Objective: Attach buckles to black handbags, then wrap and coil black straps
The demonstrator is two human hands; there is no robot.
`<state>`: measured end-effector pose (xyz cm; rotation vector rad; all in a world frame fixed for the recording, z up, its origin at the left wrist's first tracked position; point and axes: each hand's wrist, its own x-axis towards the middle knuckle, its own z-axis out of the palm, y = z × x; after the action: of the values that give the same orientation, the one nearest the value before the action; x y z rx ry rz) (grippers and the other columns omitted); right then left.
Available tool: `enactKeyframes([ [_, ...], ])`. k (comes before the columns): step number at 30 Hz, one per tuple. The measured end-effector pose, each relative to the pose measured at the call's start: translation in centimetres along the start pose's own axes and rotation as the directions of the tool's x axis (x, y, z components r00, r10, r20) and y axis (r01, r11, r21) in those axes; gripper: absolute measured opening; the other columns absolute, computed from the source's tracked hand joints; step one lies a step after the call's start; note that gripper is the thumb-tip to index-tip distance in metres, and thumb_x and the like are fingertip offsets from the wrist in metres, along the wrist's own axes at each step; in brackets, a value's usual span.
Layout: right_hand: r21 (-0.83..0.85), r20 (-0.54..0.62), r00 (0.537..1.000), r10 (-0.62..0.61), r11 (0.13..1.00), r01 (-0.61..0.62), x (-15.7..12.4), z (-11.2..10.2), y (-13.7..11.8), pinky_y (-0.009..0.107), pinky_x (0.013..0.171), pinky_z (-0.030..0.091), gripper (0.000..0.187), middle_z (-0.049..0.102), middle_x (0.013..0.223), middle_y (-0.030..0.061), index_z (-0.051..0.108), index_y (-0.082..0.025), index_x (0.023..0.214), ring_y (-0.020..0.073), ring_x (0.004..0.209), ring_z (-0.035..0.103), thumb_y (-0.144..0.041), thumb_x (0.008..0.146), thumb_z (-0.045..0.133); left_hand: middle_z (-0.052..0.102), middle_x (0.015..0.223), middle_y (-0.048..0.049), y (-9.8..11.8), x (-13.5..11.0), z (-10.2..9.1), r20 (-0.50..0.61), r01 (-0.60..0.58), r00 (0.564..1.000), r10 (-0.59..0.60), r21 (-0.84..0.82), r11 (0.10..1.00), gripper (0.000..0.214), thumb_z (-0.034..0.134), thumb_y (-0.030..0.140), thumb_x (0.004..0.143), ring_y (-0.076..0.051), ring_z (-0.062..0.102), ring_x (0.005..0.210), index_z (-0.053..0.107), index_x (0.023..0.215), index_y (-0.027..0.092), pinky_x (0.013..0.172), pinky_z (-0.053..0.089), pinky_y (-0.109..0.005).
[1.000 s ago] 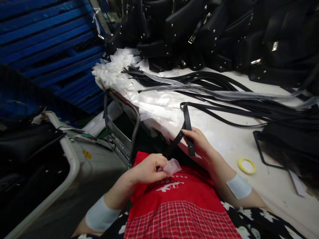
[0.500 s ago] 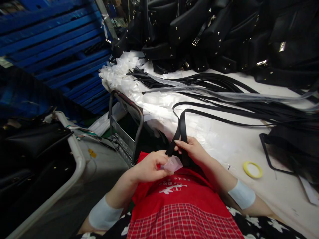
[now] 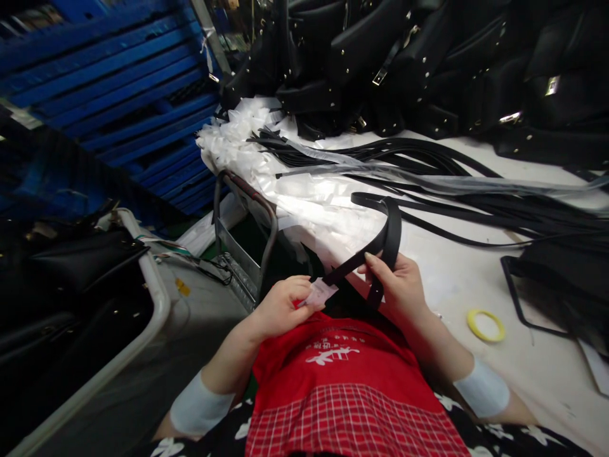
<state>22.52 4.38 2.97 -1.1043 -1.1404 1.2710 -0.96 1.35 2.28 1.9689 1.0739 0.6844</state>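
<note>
Above the red apron, my left hand (image 3: 289,304) is closed on one end of a black strap and on a small clear plastic sleeve (image 3: 321,293) that wraps that end. My right hand (image 3: 399,285) pinches the same black strap (image 3: 391,225) farther along, thumb on top, where it bends back in a loop. A second strap end hangs below the right fingers. From the loop the strap runs right across the white table toward a bundle of black straps (image 3: 428,152), some of them covered in clear plastic.
White plastic pieces (image 3: 238,143) are heaped on the table's far left corner. Black bags (image 3: 428,63) with metal studs pile along the back. A yellow tape roll (image 3: 485,325) lies at right. A metal frame (image 3: 269,235) and a grey bin (image 3: 152,298) of black bags stand left.
My right hand has moved right and a little forward, drawing the strap taut from my left hand. The strap's loop has shifted right with it. My left hand has stayed nearly in place.
</note>
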Motion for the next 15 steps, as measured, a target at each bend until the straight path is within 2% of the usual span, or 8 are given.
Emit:
enactKeyframes([
  [3, -0.075, 0.017, 1.000, 0.000, 0.997, 0.001, -0.1, 0.0, 0.6, 0.023, 0.046, 0.039, 0.030, 0.063, 0.058, 0.0017, 0.070, -0.018, 0.067, 0.0104, 0.050, 0.051, -0.043, 0.084, 0.068, 0.074, 0.088, -0.0054, 0.2, 0.2, 0.0, 0.017, -0.042, 0.999, 0.043, -0.007, 0.999, 0.018, 0.061, 0.027, 0.090, -0.018, 0.067, 0.088, 0.076, 0.083, 0.019, 0.103, 0.045, -0.037],
  [8, -0.107, 0.087, 0.995, 0.043, 0.994, -0.033, -0.2, 0.3, 1.9, 0.024, 0.047, 0.038, 0.034, 0.061, 0.055, 0.0011, 0.069, -0.018, 0.069, 0.0111, 0.048, 0.050, -0.047, 0.085, 0.065, 0.071, 0.102, -0.0083, 0.2, 0.5, 0.4, 0.005, 0.019, 1.000, -0.018, -0.133, 0.991, 0.020, 0.062, 0.031, 0.090, -0.018, 0.067, 0.093, 0.077, 0.090, 0.018, 0.085, 0.052, -0.029],
  [11, -0.181, 0.115, 0.993, 0.022, 0.983, -0.001, -0.2, 1.0, 2.5, 0.025, 0.050, 0.040, 0.037, 0.061, 0.055, 0.0016, 0.068, -0.018, 0.066, 0.0122, 0.050, 0.052, -0.048, 0.085, 0.064, 0.071, 0.096, -0.0088, 0.0, 0.8, 1.0, 0.029, 0.041, 0.999, -0.036, -0.182, 0.982, 0.023, 0.062, 0.032, 0.091, -0.018, 0.066, 0.088, 0.077, 0.087, 0.015, 0.082, 0.051, -0.029],
  [15, -0.251, 0.162, 0.986, 0.032, 0.968, 0.010, -0.2, 1.6, 3.0, 0.025, 0.051, 0.041, 0.041, 0.059, 0.053, 0.0011, 0.065, -0.018, 0.062, 0.0130, 0.050, 0.053, -0.050, 0.087, 0.060, 0.069, 0.081, -0.0065, -0.3, 1.0, 1.6, -0.035, 0.092, 0.994, -0.099, -0.177, 0.980, 0.021, 0.064, 0.028, 0.088, -0.016, 0.064, 0.076, 0.076, 0.078, 0.013, 0.072, 0.049, -0.026],
])
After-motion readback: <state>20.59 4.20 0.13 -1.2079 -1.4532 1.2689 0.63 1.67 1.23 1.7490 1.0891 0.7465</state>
